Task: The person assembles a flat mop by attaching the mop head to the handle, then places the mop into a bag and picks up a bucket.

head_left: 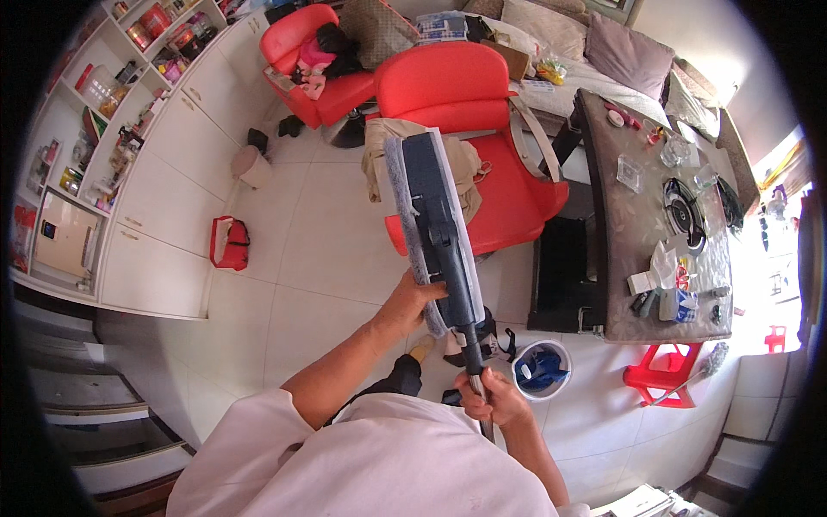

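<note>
A flat mop [437, 207] is held up in front of me, its dark grey head raised and a grey fluffy pad along its left edge. My left hand [415, 297] is closed around the lower left part of the mop head, thumb across the dark plastic. Lower down, my right hand [497, 398] wraps round the metal pole just beneath the head's joint. Behind the mop head stands a red salon chair [508, 189] with a beige cloth draped over it.
A white bucket [542, 370] with blue things inside stands right of my feet. To the right is a cluttered table [616, 293], with a red stool [663, 376] below it. A red bag [230, 243] and a pale bin [250, 166] sit by white cabinets [155, 224] at left.
</note>
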